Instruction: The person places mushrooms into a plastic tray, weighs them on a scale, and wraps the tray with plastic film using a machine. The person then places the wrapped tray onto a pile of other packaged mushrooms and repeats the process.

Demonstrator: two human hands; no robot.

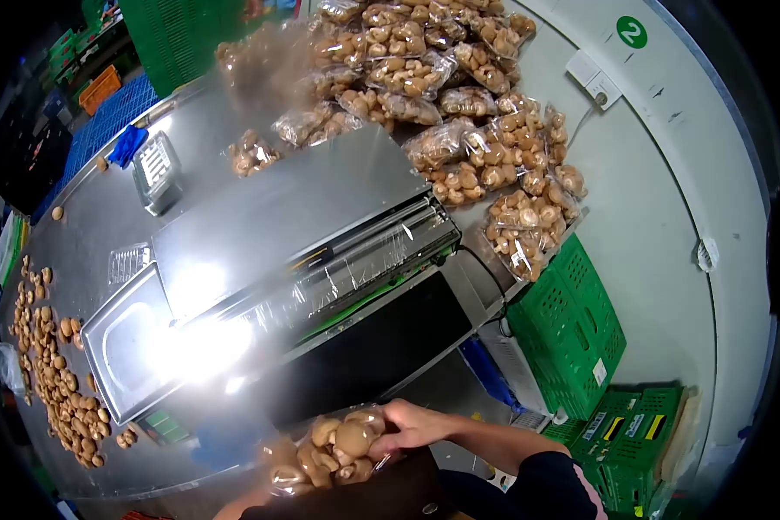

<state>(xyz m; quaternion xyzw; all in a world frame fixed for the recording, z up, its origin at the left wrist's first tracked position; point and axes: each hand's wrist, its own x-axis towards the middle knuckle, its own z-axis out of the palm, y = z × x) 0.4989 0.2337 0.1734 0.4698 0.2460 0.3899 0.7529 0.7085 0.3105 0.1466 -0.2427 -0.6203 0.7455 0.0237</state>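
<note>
A clear plastic bag of brown mushrooms (338,446) is at the bottom of the head view, close to my body. My right hand (410,426) grips its right end, thumb and fingers closed on the plastic. At the bag's lower left, only a blurred part of my left hand (243,501) shows, its fingers hidden. Just beyond the bag stands a metal wrapping machine (303,186) with a strip of clear film (338,282) and a black front panel (381,338). A metal weighing tray (130,347) adjoins it on the left.
Many bagged mushrooms (407,74) are heaped behind the machine. Loose mushrooms (69,407) lie along the steel table's (69,251) left side. A scale display (154,172) and blue glove (128,145) sit farther back. Green crates (572,325) stand at right beside the wall.
</note>
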